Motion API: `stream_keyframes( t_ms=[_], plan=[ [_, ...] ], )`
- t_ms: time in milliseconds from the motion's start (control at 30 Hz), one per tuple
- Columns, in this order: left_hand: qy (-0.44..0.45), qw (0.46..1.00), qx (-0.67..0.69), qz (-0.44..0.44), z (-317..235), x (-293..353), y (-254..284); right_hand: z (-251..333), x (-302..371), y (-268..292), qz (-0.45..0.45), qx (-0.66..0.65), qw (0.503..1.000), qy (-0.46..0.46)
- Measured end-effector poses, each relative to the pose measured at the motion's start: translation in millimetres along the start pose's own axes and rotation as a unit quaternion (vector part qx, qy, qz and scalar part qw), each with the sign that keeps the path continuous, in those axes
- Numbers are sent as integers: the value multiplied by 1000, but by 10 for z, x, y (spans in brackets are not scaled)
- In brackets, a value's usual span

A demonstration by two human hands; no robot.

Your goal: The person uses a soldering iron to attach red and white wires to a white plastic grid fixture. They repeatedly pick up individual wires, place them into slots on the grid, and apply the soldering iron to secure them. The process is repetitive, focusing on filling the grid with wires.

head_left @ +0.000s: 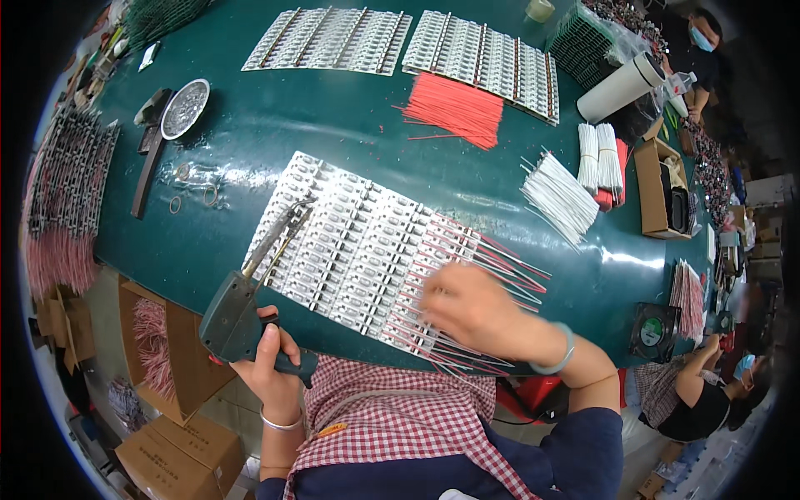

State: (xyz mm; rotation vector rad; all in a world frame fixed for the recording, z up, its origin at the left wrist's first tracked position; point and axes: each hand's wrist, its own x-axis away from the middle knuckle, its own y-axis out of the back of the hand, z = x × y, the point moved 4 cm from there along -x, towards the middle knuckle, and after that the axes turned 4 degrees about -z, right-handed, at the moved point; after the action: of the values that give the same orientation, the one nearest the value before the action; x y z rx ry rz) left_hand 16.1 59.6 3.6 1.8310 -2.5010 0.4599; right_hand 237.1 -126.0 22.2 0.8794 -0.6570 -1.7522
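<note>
My left hand [273, 360] is wrapped round the grip of a dark green soldering gun [229, 315]. Its long metal tip slants up and right over a white panel of small circuit boards [350, 242] on the bench. Red and white wires [508, 258] stick out from the panel's right-hand columns toward the right. My right hand [471, 308], with a pale bangle at the wrist, is over those wired columns. Its fingers are curled and smeared by motion, so whether they pinch a wire cannot be seen.
At the back lie two more board panels [329, 40], with loose red wires [454, 108] in front of the right one. White wires [562, 198], a white bottle [621, 87] and a cardboard box [658, 187] are at right. A round metal dish [185, 108] stands left.
</note>
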Motion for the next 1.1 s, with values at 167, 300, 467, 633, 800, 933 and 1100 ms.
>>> stream_keyframes(
  t_ms=[167,300,467,633,800,933,1100],
  plan=[
    [-23,999,10,23,-3,-78,-177,-950,-855,485,-164,242,956,-13],
    [-20,999,17,24,-21,-93,-148,-1534,-1244,317,-188,284,940,1],
    [-32,999,-1,-28,-51,-122,-70,-1758,-1444,136,-196,312,930,-3],
    [-27,999,-5,-36,-76,-198,-160,-1733,-1510,117,-211,387,898,2],
    [-34,999,-21,-24,-33,-252,-162,-1729,-1543,155,-213,364,906,27],
    [-32,999,-25,-26,-69,-252,-223,-1637,-1563,282,-213,340,916,18],
    [-32,999,-13,-31,-53,-225,-186,-1408,-1623,478,-144,338,930,22]
  ],
)
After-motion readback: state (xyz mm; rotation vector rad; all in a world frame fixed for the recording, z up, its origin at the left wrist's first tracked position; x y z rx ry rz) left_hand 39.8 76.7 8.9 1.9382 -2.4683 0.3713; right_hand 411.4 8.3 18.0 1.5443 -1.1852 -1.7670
